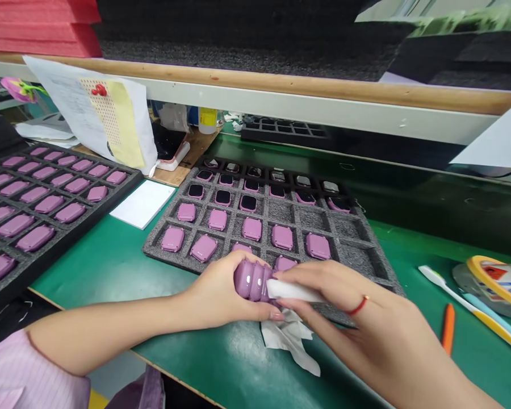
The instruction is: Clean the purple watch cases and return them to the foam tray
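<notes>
My left hand (217, 289) is wrapped round a short stack of purple watch cases (252, 280), held above the near edge of a grey foam tray (310, 217). Between the thumb and fingers of my right hand (349, 295) is a small white block (296, 291), its end against or right beside the stack. I cannot tell if it is foam or folded wipe. A crumpled white tissue (296, 346) lies on the green table below my hands. Purple cases (252, 228) sit in the tray's near rows, black-screened watches (222, 197) in the far ones.
Another foam tray (123, 190) full of purple cases lies at left, near a white paper pad (142, 203). On the right are a toothbrush (472, 307), an orange stick (448, 328) and a tape roll (489, 272). A shelf (255, 94) crosses above the table's back.
</notes>
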`<state>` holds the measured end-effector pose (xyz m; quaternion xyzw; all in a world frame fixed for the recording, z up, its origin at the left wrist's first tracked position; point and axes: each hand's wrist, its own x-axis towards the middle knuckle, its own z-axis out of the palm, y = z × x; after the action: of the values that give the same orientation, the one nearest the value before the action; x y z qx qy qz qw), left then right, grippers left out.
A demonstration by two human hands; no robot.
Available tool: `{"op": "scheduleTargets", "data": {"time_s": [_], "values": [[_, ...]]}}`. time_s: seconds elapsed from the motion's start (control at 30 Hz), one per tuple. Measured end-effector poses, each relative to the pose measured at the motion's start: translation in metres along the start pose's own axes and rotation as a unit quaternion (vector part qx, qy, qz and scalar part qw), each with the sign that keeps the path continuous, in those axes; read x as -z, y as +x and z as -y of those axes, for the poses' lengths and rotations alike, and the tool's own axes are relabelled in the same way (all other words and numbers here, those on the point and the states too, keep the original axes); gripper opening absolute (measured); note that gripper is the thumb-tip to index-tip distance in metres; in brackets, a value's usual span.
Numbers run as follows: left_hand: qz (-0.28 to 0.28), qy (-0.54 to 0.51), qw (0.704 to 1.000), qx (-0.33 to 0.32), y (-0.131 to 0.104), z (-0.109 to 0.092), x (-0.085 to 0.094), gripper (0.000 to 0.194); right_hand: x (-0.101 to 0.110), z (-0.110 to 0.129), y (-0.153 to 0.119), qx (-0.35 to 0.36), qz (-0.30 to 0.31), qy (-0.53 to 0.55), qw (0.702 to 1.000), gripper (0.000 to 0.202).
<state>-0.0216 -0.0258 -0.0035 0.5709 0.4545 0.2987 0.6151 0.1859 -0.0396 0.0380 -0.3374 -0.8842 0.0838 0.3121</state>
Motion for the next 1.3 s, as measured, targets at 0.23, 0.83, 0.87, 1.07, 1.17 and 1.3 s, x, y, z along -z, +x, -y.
{"op": "scheduleTargets", "data": {"time_s": [0.23, 0.83, 0.87, 1.07, 1.17, 1.3], "values": [[-0.007, -0.001, 1.0, -0.016, 0.0, 0.001, -0.002, 0.055, -0.007, 0.004, 0.004, 0.012, 0.026, 0.003, 1.0, 0.009], [-0.014, 0.039, 0.999, -0.003, -0.002, -0.002, -0.004, 0.056, -0.019, 0.009, 0.003, -0.002, 0.021, -0.024, 0.999, 0.023], [-0.012, 0.04, 0.999, -0.007, -0.002, -0.002, -0.004, 0.055, -0.019, 0.009, 0.003, -0.002, 0.029, -0.024, 0.999, 0.024], [-0.012, 0.04, 0.999, 0.005, -0.003, -0.002, -0.003, 0.057, -0.02, 0.01, 0.002, 0.004, -0.011, -0.031, 0.999, 0.019], [-0.008, 0.045, 0.999, -0.009, -0.003, -0.003, -0.003, 0.056, -0.021, 0.011, 0.002, 0.003, 0.02, -0.043, 0.999, 0.023], [-0.012, 0.012, 1.0, 0.004, -0.003, -0.002, -0.003, 0.054, -0.023, 0.01, 0.003, 0.004, -0.034, -0.053, 0.998, 0.016]]}}
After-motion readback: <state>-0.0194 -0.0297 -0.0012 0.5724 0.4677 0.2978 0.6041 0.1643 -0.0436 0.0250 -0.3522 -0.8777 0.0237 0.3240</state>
